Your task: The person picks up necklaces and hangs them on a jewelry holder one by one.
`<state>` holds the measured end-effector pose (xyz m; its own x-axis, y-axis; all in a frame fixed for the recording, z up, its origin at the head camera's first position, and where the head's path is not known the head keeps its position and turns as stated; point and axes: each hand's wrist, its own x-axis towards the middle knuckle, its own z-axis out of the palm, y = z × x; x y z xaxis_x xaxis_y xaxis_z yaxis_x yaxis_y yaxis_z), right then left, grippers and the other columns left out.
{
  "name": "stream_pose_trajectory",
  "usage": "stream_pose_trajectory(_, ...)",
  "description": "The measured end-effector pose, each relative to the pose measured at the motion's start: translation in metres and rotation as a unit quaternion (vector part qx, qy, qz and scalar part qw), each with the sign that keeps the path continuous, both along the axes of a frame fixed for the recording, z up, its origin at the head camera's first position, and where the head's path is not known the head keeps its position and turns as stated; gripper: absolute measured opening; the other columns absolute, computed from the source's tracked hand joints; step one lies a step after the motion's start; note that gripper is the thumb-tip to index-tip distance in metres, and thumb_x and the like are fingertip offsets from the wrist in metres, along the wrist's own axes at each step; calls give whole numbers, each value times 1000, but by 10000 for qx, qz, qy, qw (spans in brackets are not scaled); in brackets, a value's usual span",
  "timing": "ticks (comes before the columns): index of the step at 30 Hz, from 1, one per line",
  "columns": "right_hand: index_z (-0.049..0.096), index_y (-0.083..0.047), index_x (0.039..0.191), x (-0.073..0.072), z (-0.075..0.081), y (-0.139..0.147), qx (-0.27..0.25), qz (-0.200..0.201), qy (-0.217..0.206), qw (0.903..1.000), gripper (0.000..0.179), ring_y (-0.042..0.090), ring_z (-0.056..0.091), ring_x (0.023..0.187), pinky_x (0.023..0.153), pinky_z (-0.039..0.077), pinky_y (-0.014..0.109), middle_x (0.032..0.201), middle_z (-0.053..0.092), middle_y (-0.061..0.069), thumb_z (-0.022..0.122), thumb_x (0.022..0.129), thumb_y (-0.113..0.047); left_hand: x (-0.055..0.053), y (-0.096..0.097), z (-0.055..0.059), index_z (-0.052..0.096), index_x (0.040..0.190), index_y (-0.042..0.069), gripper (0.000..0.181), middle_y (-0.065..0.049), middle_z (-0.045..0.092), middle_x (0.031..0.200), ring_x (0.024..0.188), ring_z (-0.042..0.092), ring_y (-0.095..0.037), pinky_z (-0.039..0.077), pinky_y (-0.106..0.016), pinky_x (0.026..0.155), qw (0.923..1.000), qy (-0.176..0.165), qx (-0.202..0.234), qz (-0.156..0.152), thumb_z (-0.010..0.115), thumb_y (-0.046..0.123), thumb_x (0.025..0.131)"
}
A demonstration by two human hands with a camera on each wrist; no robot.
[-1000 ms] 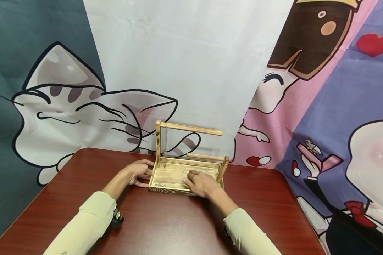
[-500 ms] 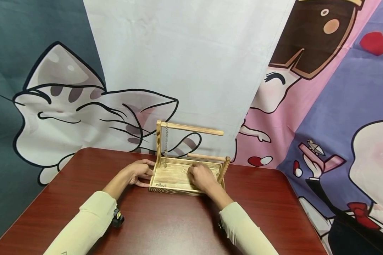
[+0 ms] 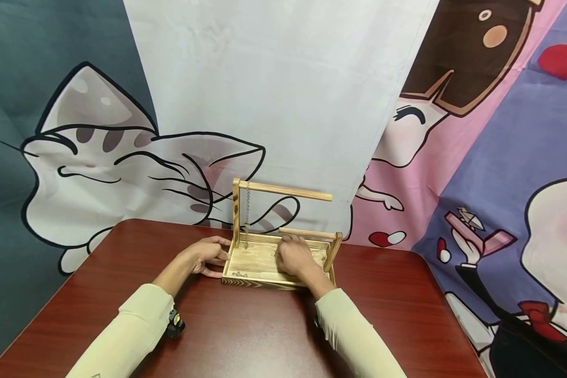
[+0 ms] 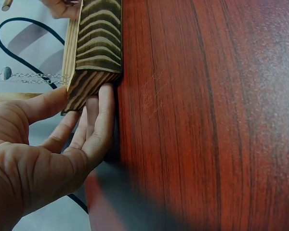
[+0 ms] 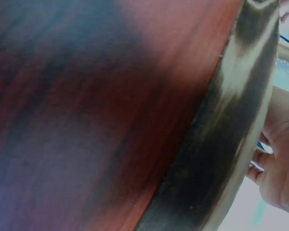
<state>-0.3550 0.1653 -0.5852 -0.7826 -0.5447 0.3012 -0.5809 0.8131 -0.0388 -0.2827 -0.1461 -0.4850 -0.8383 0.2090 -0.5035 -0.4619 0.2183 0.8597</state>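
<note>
Pinching wooden jewelry stand (image 3: 257, 260) with left hand (image 3: 210, 254), can't tell grip of right hand (image 3: 295, 256), could skew it by pressing unevenly.

Left hand (image 4: 53, 154) holds end of striped wooden tray (image 4: 98, 43)
</note>
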Motion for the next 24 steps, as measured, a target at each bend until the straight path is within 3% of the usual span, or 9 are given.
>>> stream_pose_trajectory(10, 81, -25, 92, 3, 10, 7, -139, -39, -436, 9989, 13, 38, 70, 126, 115, 55, 57, 117, 82, 2, 69, 97, -26, 0, -1, -1, 41, 162, 4, 61, -21, 71, 129, 122, 71, -32, 70, -49, 86, 10000, 66, -1, -68, 62, -3, 104)
stream_pose_trajectory(17, 75, -26, 88, -5, 4, 14, -458, -156, -824, 9954, 16, 32, 71, 108, 108, 57, 54, 100, 75, -3, 67, 101, -32, -2, -1, -2, 42, 161, 4, 62, -20, 72, 127, 118, 72, -29, 70, -48, 85, 10000, -9, 36, -33, 63, -4, 104)
stream_pose_trajectory(23, 75, -29, 90, -11, 2, 18, -487, -158, -968, 9940, 23, 24, 76, 105, 114, 58, 53, 97, 77, -9, 63, 106, -40, -2, 0, -2, 41, 161, 4, 61, -19, 72, 126, 116, 73, -27, 70, -47, 85, 10000, -25, 32, -38, 63, -3, 104)
stream_pose_trajectory(24, 76, -27, 90, -3, 15, 15, -452, -207, -1066, 9931, 24, 25, 76, 104, 115, 58, 53, 97, 78, -7, 63, 107, -38, -2, 0, -2, 41, 161, 4, 61, -19, 73, 126, 115, 73, -27, 70, -47, 84, 10000, -29, 32, -33, 63, -3, 104)
